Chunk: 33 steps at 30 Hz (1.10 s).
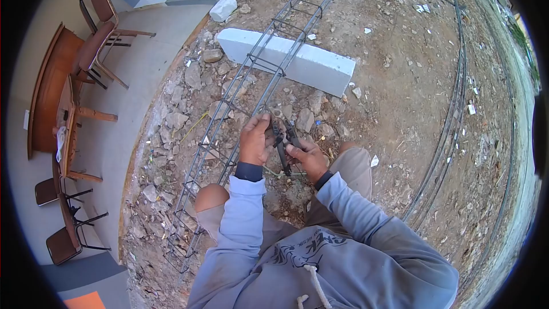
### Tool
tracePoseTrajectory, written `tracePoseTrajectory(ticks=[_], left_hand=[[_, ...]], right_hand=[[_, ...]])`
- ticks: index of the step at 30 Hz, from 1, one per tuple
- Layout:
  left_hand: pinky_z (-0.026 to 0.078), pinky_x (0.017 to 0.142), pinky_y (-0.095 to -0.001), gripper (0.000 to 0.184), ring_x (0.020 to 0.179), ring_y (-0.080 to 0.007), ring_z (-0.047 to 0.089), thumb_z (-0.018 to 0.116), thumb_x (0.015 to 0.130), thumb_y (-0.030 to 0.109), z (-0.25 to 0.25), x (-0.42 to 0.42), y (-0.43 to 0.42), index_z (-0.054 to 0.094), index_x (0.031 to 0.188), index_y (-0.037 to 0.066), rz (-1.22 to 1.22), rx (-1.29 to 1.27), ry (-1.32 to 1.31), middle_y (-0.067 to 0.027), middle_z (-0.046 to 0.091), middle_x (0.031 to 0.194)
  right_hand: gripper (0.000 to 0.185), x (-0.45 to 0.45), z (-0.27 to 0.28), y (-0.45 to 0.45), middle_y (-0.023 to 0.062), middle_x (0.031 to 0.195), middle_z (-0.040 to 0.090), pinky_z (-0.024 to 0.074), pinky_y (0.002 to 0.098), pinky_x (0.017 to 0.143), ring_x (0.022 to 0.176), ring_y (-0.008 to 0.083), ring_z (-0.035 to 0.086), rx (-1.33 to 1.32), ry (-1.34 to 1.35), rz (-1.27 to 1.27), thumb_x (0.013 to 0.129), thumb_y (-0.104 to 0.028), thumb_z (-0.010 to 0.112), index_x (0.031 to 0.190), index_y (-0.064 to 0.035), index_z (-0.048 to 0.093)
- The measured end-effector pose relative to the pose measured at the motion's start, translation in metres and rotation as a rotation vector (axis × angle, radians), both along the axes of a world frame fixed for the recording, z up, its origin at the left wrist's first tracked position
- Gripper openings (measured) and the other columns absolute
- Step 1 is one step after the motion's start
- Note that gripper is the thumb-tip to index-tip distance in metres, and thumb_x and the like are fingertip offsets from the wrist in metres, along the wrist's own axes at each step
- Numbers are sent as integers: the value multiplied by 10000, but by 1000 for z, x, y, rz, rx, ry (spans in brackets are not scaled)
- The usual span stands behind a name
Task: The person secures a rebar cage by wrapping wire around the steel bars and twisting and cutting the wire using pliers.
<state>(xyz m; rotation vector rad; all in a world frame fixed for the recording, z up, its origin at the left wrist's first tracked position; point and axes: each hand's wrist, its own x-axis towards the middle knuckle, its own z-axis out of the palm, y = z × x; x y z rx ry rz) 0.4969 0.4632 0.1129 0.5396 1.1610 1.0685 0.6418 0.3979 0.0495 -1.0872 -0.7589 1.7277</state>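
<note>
A long cage of steel rebar (250, 60) with rectangular stirrups runs from the upper middle down to the lower left. Just right of it, my left hand (254, 141) is closed, its fingertips beside a bar; what they pinch is too small to make out. A dark pair of pincers (281, 148) stands between my hands, its rounded head toward the cage and its handles spread toward me. My right hand (309, 159) has its fingers curled on one of those handles.
A white block (309, 62) lies under the cage, with a smaller white block (223, 8) nearby. Broken stones (193, 74) cover the soil. Long thin bars (457, 97) lie at right. Chairs (98, 32) and a wooden table (70, 120) stand on the tiled floor at left.
</note>
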Motion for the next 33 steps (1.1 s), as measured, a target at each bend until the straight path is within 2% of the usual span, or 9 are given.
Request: tracePoseTrajectory(ticks=[3,7,8,12,17,21,22,26,33], left_hand=[[513,561,-260,137,654,-133,611,563,899,198,25,15,3,574,956,73,2,45,98,-27,607,776],[524,599,-273,168,677,-149,626,550,904,224,33,35,6,577,932,61,-13,126,160,-46,617,784],[529,599,-272,172,685,-154,631,551,903,225,33,38,8,576,939,59,-2,122,147,-51,624,794],[541,609,-268,185,704,-164,640,553,900,228,47,46,30,571,956,53,-45,183,195,-71,644,815],[521,621,-255,188,701,-151,641,552,900,237,85,50,54,583,945,57,-183,192,316,-65,651,810],[439,696,-250,166,793,-113,613,567,885,260,106,45,78,603,922,102,-285,228,534,-15,653,838],[385,717,-239,159,831,-91,580,574,878,268,107,40,86,616,904,116,-294,247,554,10,649,849],[374,696,-242,163,814,-85,564,599,862,271,86,18,122,627,898,115,-277,376,650,19,644,852],[403,677,-251,178,809,-105,601,601,867,268,11,9,162,630,940,109,-248,194,525,11,647,850]], right_hand=[[234,5,24,-3,23,870,650,469,247,671,764,91,585,84,118,-103,876,-220,612,1022,-39,632],[302,30,53,9,60,1019,625,487,312,787,906,138,589,105,346,-244,888,-220,595,1109,-14,587],[318,41,55,14,83,1069,608,485,345,828,959,177,587,116,392,-258,903,-210,565,1143,-1,559],[328,89,78,28,146,1053,613,497,365,830,946,237,615,220,515,-226,935,-212,496,1185,-1,491],[306,125,97,28,165,1001,622,517,339,768,858,237,640,234,418,-283,939,-237,490,1152,-18,479],[307,141,104,28,143,946,636,519,307,723,809,208,639,129,237,-308,927,-236,514,1144,-19,495],[304,143,104,25,136,930,640,518,300,711,795,200,638,85,186,-298,923,-233,521,1139,-20,501],[269,137,83,19,103,892,643,505,281,679,752,168,622,20,94,-332,904,-217,554,1081,-15,547],[243,130,49,5,50,808,616,467,252,623,686,123,575,-106,-30,-407,859,-170,604,1029,3,583]])
